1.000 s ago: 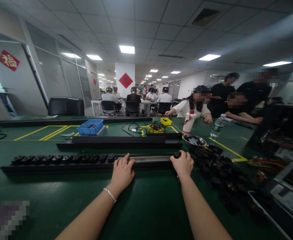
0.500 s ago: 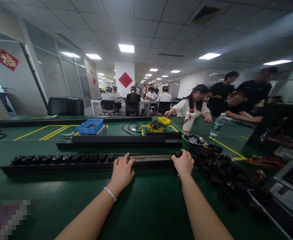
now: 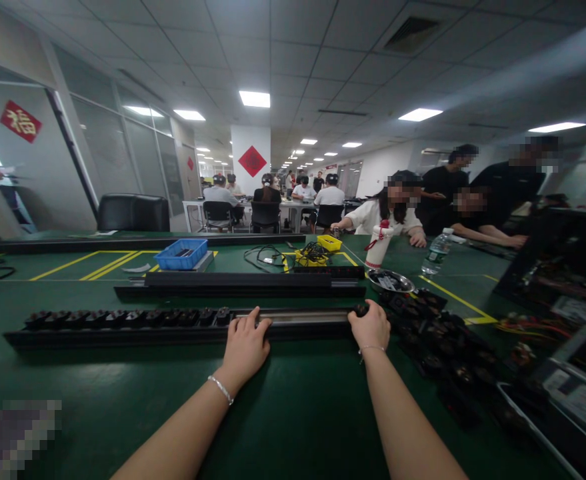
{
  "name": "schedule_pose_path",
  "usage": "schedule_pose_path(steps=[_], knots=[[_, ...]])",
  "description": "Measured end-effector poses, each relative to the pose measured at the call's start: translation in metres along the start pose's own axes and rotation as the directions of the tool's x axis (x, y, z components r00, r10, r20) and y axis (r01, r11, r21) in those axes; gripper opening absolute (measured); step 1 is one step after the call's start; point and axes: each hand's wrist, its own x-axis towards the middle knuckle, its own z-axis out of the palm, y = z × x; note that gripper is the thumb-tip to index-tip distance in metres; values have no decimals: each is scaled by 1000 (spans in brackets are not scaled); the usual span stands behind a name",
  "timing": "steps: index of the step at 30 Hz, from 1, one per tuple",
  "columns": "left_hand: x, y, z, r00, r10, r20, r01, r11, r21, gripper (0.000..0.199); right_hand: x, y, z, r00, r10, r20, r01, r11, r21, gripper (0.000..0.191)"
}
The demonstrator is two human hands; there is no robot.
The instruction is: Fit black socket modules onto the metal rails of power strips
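A long black rail (image 3: 293,331) with a bare metallic channel lies across the table in front of me. Several small black blocks (image 3: 135,319) with brownish metal bits on top sit in a row along its left part. My left hand (image 3: 245,340) grips the rail near its middle, just right of the last block, thumb stretched along it. At the rail's right end my right hand (image 3: 371,327) is closed on another black block (image 3: 359,309), mostly covered by the fingers. Beside it lies a pile of loose black blocks (image 3: 437,333).
Behind lies a second black rail (image 3: 237,285). A blue bin (image 3: 181,255), a yellow bin (image 3: 329,243), tangled cables, a metal bowl (image 3: 390,281), a white bottle (image 3: 379,247) and a water bottle (image 3: 437,252) stand farther back. Computer hardware (image 3: 573,393) is at right. People sit and stand beyond.
My hands keep almost the same places on the rail. The whole view has shifted slightly. A person's arm has come into view at the far left edge.
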Motion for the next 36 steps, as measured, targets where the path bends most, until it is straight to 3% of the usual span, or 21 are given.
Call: schedule_pose_path(steps=[30,36], knots=[[0,2,-3,1000,-17,17,17,1000,-20,38,11,5,-15,984,136,116,-136,991,-10,49],[0,2,-3,1000,-17,23,18,999,-27,38,12,8,-13,988,125,92,-127,992,17,50]])
